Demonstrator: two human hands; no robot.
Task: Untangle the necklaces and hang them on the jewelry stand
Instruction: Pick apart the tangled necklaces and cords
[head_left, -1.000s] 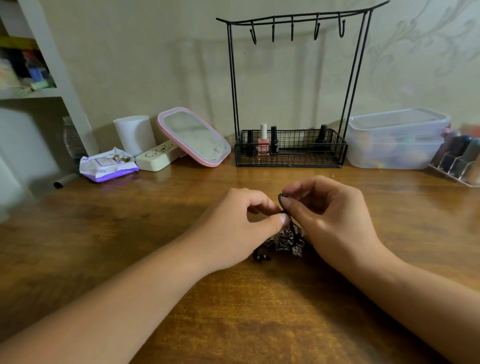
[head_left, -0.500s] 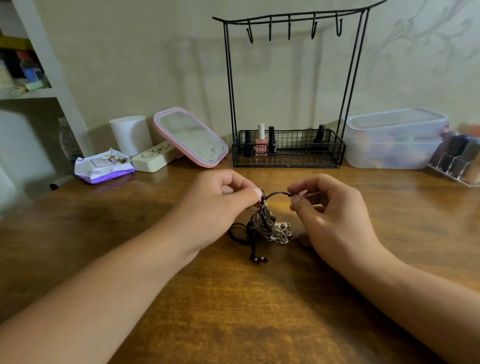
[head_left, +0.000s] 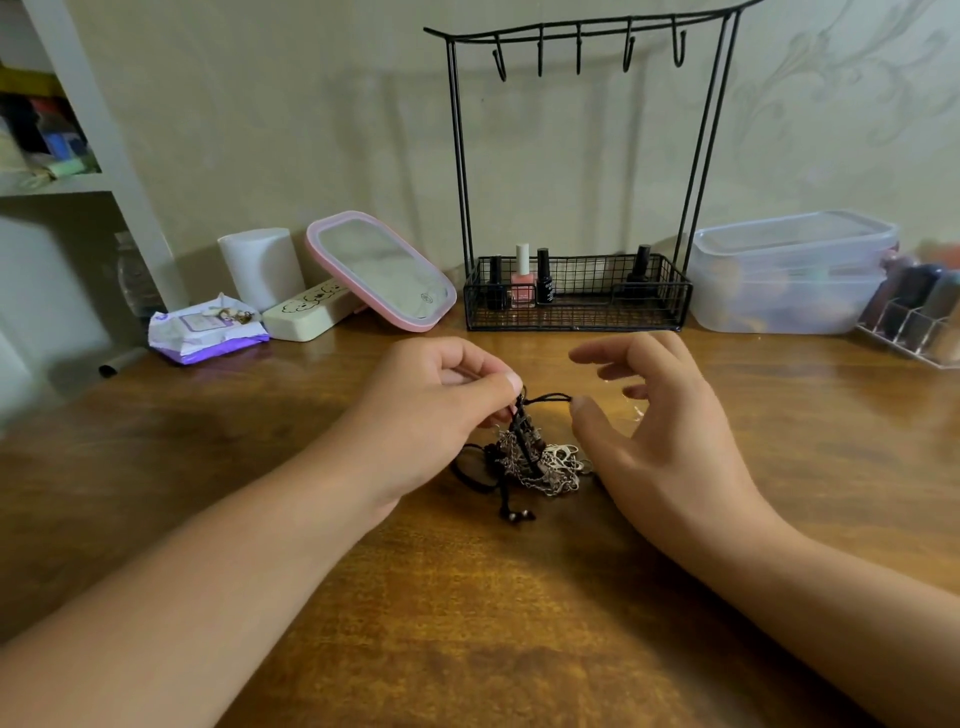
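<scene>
While the jewelry stand (head_left: 576, 171) at upper centre shows bare hooks, the necklaces (head_left: 535, 460) sit knotted mid-frame on the table (head_left: 467, 623); left hand (head_left: 436, 410) pinches a black cord, right hand (head_left: 660, 431) hovers with fingers spread. Early going, by the look of it.

A brown wooden table (head_left: 467, 623) meets a pale patterned wall (head_left: 311, 104) at the far side; a white shelf (head_left: 78, 130) stands far left.

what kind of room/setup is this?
Likely a home dressing table: a jewelry stand holding nail polish, a pink mirror, and a makeup organizer on a wooden tabletop.
</scene>
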